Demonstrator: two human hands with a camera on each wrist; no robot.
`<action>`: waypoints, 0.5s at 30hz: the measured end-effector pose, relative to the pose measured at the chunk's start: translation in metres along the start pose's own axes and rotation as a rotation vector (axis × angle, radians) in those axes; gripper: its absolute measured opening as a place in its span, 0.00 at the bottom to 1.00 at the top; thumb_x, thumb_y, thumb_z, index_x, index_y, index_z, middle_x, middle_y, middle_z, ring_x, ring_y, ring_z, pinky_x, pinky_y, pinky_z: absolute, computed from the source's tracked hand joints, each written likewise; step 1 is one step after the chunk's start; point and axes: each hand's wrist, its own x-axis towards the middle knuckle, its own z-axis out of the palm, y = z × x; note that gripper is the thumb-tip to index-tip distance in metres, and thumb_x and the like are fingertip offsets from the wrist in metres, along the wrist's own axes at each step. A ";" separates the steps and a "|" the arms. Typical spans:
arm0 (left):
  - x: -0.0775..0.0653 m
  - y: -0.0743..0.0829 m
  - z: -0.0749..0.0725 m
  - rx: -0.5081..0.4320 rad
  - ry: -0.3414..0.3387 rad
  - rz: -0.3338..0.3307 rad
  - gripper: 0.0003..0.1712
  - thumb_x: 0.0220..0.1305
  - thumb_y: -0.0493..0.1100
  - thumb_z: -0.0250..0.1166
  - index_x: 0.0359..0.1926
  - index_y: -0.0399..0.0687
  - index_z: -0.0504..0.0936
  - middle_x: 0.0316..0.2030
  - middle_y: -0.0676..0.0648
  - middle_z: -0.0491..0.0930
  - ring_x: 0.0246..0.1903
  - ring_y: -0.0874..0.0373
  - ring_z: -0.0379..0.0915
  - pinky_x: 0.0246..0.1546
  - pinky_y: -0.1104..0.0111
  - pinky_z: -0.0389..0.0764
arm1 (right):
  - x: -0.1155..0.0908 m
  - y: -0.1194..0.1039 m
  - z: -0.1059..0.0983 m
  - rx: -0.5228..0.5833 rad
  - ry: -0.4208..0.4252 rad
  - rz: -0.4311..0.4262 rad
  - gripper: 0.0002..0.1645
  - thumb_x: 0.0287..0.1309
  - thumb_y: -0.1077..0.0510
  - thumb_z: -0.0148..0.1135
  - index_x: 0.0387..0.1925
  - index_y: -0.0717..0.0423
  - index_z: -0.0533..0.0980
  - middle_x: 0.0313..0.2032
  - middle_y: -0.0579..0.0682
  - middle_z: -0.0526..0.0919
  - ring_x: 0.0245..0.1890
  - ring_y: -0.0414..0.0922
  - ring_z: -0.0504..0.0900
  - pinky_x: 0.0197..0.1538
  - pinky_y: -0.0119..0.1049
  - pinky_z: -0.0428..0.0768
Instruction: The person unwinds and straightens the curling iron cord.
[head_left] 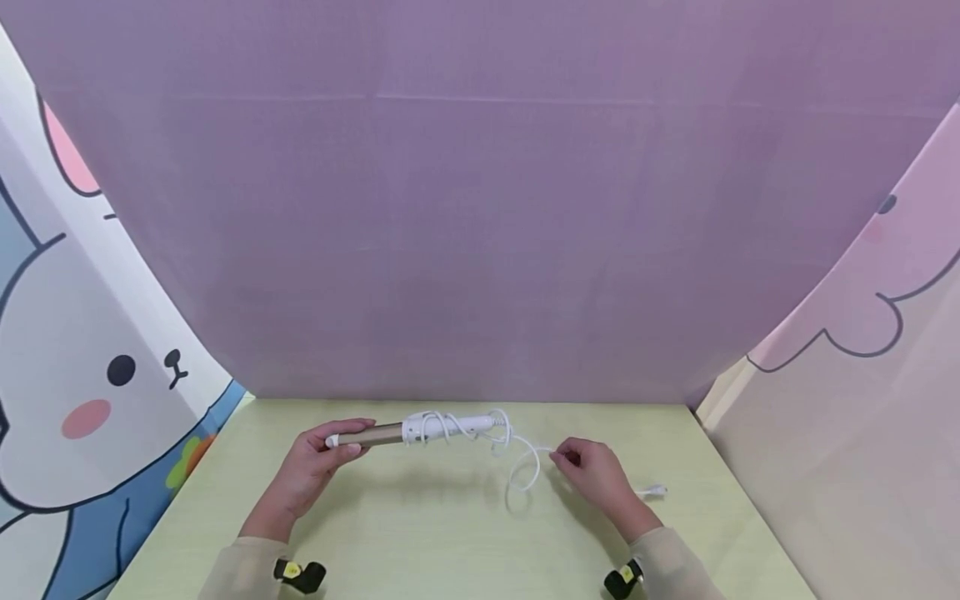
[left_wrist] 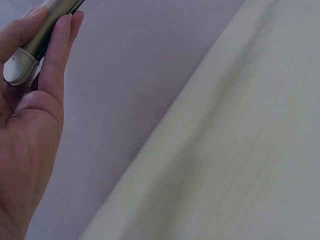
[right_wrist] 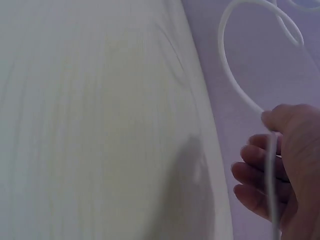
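My left hand (head_left: 303,471) grips a hair iron (head_left: 384,434) by its gold-brown end, thumb on one side and fingers on the other. In the left wrist view its white end cap (left_wrist: 21,67) sits near the palm. The iron's white handle (head_left: 457,428) points right, held above the table, with its white cord wound loosely round it. From the handle end the cord (right_wrist: 223,55) hangs in a loop across to my right hand (head_left: 596,479). There the thumb and forefinger pinch it, and the other fingers are curled. Beyond that hand, the plug (head_left: 655,491) shows to the right.
A pale yellow-green table (head_left: 420,542) lies under both hands. Purple cloth (head_left: 480,250) rises behind its far edge. Cartoon-printed cloths stand at the left (head_left: 90,375) and right (head_left: 847,400). Black wrist devices (head_left: 300,575) are worn near both sleeves.
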 end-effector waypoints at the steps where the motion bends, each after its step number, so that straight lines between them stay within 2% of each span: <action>1: 0.000 0.000 0.000 0.002 -0.001 0.000 0.22 0.77 0.20 0.60 0.66 0.33 0.85 0.66 0.49 0.86 0.65 0.54 0.83 0.63 0.58 0.84 | 0.000 -0.001 0.000 0.008 -0.004 0.003 0.06 0.72 0.57 0.75 0.35 0.44 0.88 0.26 0.33 0.81 0.27 0.34 0.75 0.33 0.33 0.78; 5: 0.000 0.000 0.000 0.005 -0.006 -0.001 0.22 0.77 0.20 0.60 0.67 0.33 0.84 0.66 0.49 0.86 0.65 0.53 0.83 0.63 0.59 0.84 | 0.000 -0.004 0.000 0.057 -0.004 0.015 0.06 0.72 0.58 0.75 0.36 0.44 0.88 0.29 0.33 0.84 0.31 0.35 0.79 0.35 0.32 0.80; 8: 0.001 -0.001 -0.001 0.002 -0.005 -0.002 0.22 0.77 0.20 0.60 0.66 0.33 0.84 0.66 0.49 0.86 0.64 0.52 0.83 0.63 0.59 0.84 | -0.001 -0.008 0.000 0.098 0.026 0.006 0.05 0.72 0.59 0.75 0.37 0.46 0.88 0.30 0.34 0.85 0.31 0.35 0.80 0.36 0.33 0.82; 11: 0.001 -0.001 -0.001 0.001 -0.009 0.004 0.23 0.77 0.20 0.59 0.67 0.32 0.84 0.66 0.49 0.86 0.65 0.52 0.83 0.63 0.59 0.84 | -0.002 -0.013 0.000 0.135 0.088 -0.038 0.05 0.71 0.61 0.75 0.38 0.49 0.87 0.31 0.35 0.85 0.31 0.35 0.81 0.36 0.33 0.84; 15: 0.001 -0.001 -0.001 -0.007 -0.012 0.013 0.23 0.77 0.19 0.59 0.66 0.32 0.84 0.66 0.48 0.86 0.65 0.52 0.83 0.63 0.59 0.84 | -0.003 -0.025 0.001 0.177 0.208 -0.142 0.06 0.70 0.66 0.75 0.40 0.52 0.87 0.34 0.37 0.86 0.34 0.36 0.82 0.38 0.32 0.85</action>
